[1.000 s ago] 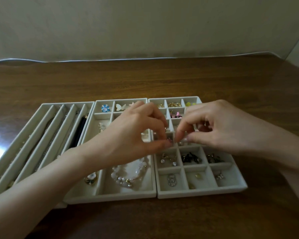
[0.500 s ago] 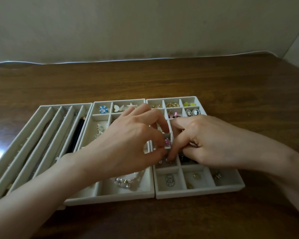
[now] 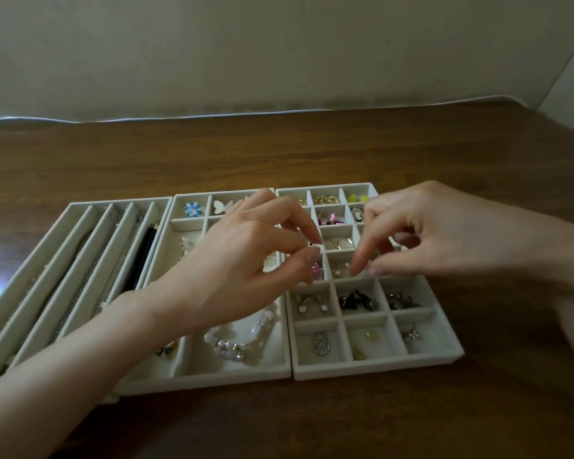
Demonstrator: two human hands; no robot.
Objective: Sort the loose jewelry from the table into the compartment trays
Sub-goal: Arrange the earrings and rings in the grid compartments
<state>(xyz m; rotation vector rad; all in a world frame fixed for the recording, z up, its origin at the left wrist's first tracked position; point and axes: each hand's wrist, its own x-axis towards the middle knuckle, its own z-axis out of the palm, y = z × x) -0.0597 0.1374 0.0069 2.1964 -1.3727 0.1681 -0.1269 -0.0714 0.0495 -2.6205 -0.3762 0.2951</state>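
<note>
- the left hand (image 3: 246,260) pinches a tiny dark piece (image 3: 310,244) between thumb and forefinger tips, lifted just over the grid tray (image 3: 378,371), probably so it can be dropped into one small cell.
- the piece sits right at those fingertips, above the cell holding a pink piece (image 3: 317,270), not yet in any cell.
- the right hand (image 3: 438,233) dips forefinger and thumb toward the neighbouring cell; i cannot tell whether they hold anything, as the tips are blurred.

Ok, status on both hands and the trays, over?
Left hand pinches a tiny piece above the grid tray. Right hand empty, forefinger pointing down at a slot. Nothing blocking.
</note>
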